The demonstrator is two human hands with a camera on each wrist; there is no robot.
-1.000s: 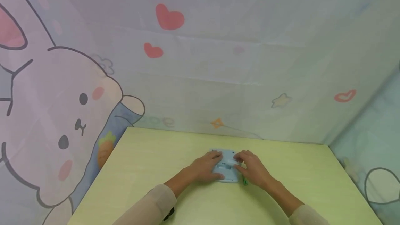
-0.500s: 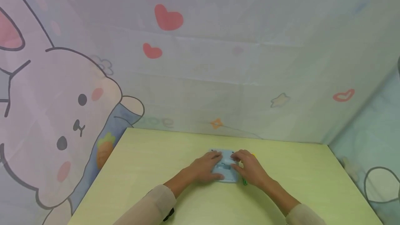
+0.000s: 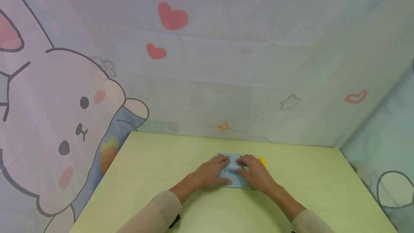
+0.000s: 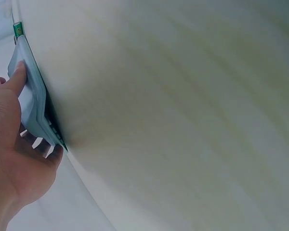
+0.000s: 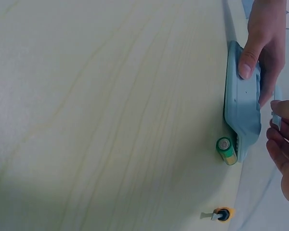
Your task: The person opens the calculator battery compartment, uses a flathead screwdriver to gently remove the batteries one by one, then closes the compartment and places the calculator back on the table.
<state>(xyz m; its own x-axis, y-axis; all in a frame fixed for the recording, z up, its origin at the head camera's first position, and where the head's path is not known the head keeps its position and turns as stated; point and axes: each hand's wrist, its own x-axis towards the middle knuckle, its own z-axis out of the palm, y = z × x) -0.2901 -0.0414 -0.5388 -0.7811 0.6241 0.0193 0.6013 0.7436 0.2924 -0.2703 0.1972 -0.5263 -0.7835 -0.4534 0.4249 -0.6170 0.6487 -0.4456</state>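
Note:
A light-blue calculator (image 3: 237,181) lies back side up on the table, a recess across its middle. My left hand (image 3: 210,172) grips it, thumb near the near edge and fingers toward the far one. In the right wrist view that thumb presses on the casing. My right hand (image 3: 258,176) is over the calculator's right side. Between its thumb and fingers it pinches a small light-blue battery cover (image 5: 277,120), held just off the casing. A green battery (image 5: 226,150) lies on the table beside the calculator, mostly hidden by my right hand in the head view.
A screwdriver with a yellow handle (image 3: 263,162) lies on the table to the right of my right hand. The pale yellow-green table (image 3: 161,157) meets a printed cloth backdrop (image 3: 207,82) at its far edge.
My right hand has shifted slightly left over the calculator with the battery cover. The yellow handle has come into view behind it, and less of the battery shows. My left hand stays put.

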